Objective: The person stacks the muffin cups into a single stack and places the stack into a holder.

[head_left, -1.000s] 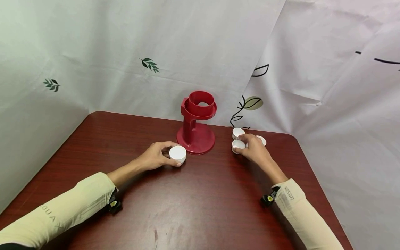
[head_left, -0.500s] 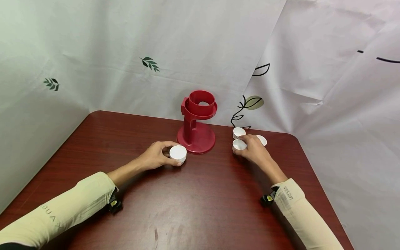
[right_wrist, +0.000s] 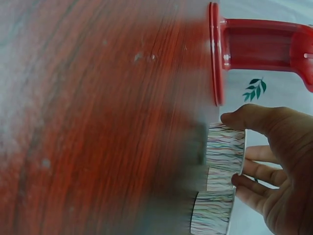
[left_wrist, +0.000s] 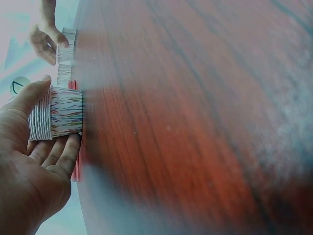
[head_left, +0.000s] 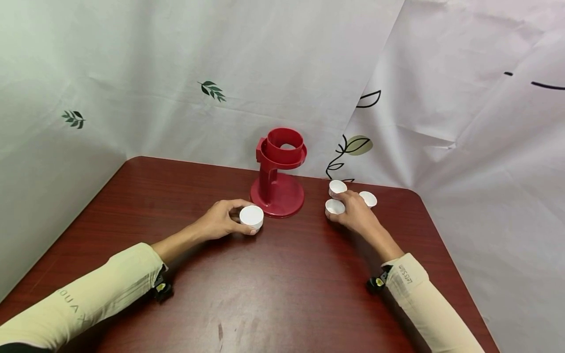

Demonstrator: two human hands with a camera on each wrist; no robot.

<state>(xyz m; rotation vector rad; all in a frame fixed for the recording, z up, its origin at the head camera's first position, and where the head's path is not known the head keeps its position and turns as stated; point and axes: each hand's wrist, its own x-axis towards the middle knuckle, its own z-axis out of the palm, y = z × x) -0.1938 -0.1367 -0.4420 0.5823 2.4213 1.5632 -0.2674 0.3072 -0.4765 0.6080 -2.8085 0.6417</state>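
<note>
My left hand [head_left: 219, 219] curls thumb and fingers around a stack of nested paper baking cups [head_left: 251, 216] standing on the table in front of a red stand. In the left wrist view several rims of the stack [left_wrist: 40, 119] show, above a white side with coloured wavy lines. On the right, my right hand [head_left: 359, 212] grips a single baking cup [head_left: 334, 207] by its sides, thumb on the near side, as the right wrist view shows on that cup's patterned wall [right_wrist: 225, 147]. Two more baking cups are close by, one behind it [head_left: 337, 187] and another [head_left: 368, 199] to the right.
The red stand [head_left: 282, 196] has a round base, an upright post and a ring [head_left: 285, 147] on top. It stands at the back of the dark red wooden table [head_left: 273, 284]. White cloth [head_left: 247, 59] with leaf prints hangs along the back and sides.
My right hand has shifted slightly left and toward me with the front cup, drawing away from the right-hand cup, which shows more. My left hand and its stack stay in place.
</note>
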